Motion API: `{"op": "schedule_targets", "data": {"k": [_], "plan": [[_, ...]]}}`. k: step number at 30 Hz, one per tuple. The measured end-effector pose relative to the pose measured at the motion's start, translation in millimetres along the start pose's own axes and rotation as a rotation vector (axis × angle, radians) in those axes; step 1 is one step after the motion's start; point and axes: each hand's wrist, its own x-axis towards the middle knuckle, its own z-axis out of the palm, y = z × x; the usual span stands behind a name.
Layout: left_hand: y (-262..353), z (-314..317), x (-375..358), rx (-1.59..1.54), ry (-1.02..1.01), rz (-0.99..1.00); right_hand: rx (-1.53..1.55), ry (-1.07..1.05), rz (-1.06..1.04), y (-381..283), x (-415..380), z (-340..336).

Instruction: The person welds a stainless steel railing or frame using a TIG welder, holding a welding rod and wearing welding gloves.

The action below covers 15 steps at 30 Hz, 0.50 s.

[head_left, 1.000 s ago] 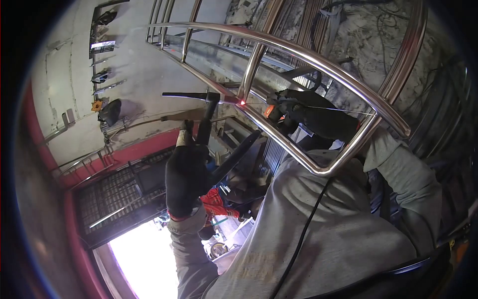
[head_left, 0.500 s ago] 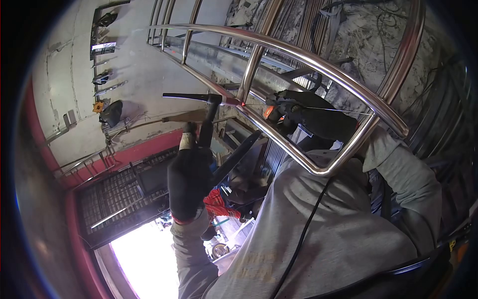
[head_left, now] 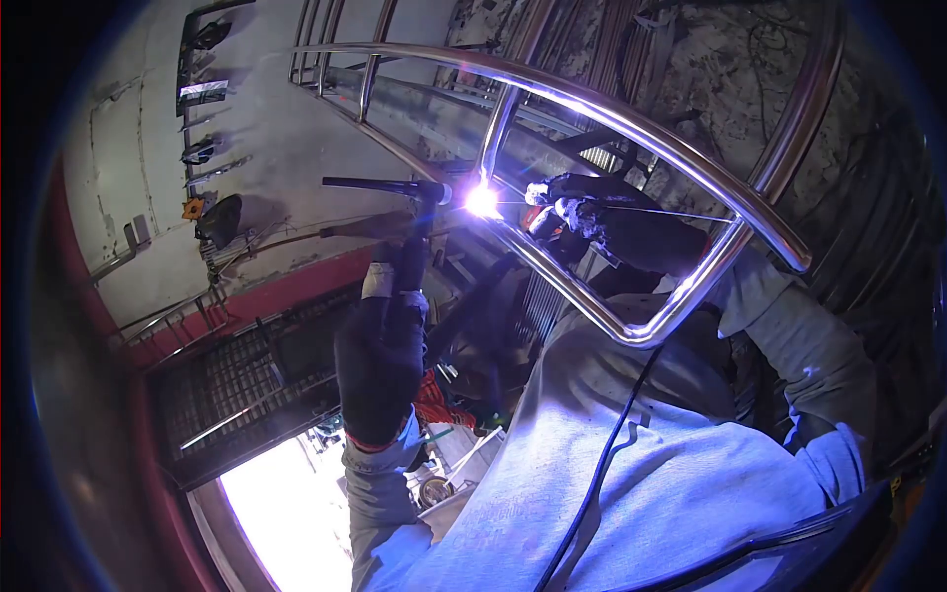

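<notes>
Polished tube frame (head_left: 567,278) in a workshop, with a welding arc (head_left: 482,201) at the joint where a short crossbar (head_left: 500,128) meets the frame's lower rail. The frame spans the upper part of the view; its rounded lower corner lies in front of the grey garment (head_left: 631,483) of the wearer. Left hand (head_left: 380,370): dark-gloved, its grip closed around the handle of the torch (head_left: 426,202), whose head points at the arc from just beside the joint. Right hand (head_left: 631,222): dark-gloved, its grip together on a thin rod (head_left: 671,212), which runs from near the arc towards the frame's rounded end. A black cable (head_left: 599,474) crosses the garment. Room: a pale, stained wall (head_left: 128,207) bears a dark rack (head_left: 185,109) with objects hanging along it; a red band (head_left: 258,296) follows the wall's base. Beyond the band, a dark grille (head_left: 222,395) adjoins a bright opening (head_left: 286,513). Behind the frame, long metal tubes (head_left: 607,59) lie side by side next to a rough, blotched grey area (head_left: 725,89). Red cloth (head_left: 434,403) shows near the left hand; what surrounds it is too dark to identify. Violet-white light falls on the frame, right glove and garment.
</notes>
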Motion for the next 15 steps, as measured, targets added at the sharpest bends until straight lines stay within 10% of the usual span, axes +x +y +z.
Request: {"op": "schedule_targets", "data": {"k": [2,5,7,15], "plan": [[-20.8,1.8,1.2,0.057,-0.091,0.103,-0.003,0.009,-0.006,4.3,8.2,20.9],[-25.7,8.3,-1.1,-0.704,-0.074,-0.284,-0.007,0.025,-0.020,0.7,-3.2,10.9],[-18.7,0.2,5.8,0.390,-0.037,0.339,-0.010,0.034,-0.027,0.7,6.5,16.6],[-15.6,1.4,3.0,0.203,-0.027,0.208,-0.021,0.064,-0.045,2.6,6.6,16.5]]}}
